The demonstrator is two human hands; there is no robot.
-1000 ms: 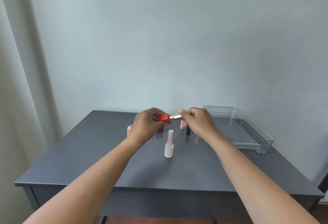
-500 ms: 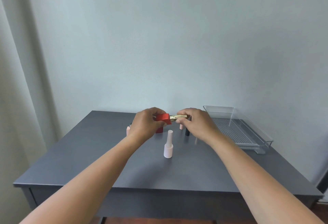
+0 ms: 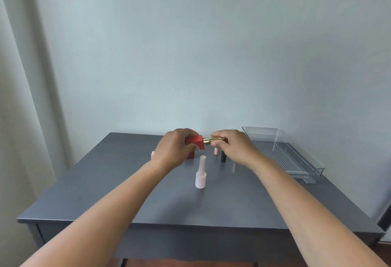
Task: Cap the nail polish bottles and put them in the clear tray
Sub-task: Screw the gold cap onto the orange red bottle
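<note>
Above the table (image 3: 127,192), left hand (image 3: 174,150) gripping red bottle (image 3: 196,141), right hand (image 3: 232,147) pinching gold cap (image 3: 212,139)

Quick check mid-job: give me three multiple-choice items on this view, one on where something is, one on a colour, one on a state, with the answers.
1. Where does the clear tray stand on the table?
A. On the right side, toward the wall
B. At the near left corner
C. In the middle, under the hands

2. What colour is the cap that the right hand holds at the red bottle?
A. Blue
B. Gold
C. Green

3. What is the state of the clear tray?
A. Full of bottles
B. Lying upside down
C. Holding no bottles

Answers:
1. A, it stands right of both hands with its far end near the wall.
2. B, the gold cap shines between the red bottle in the left hand and the right hand's grip.
3. C, only its ribbed floor shows through the walls.
</note>
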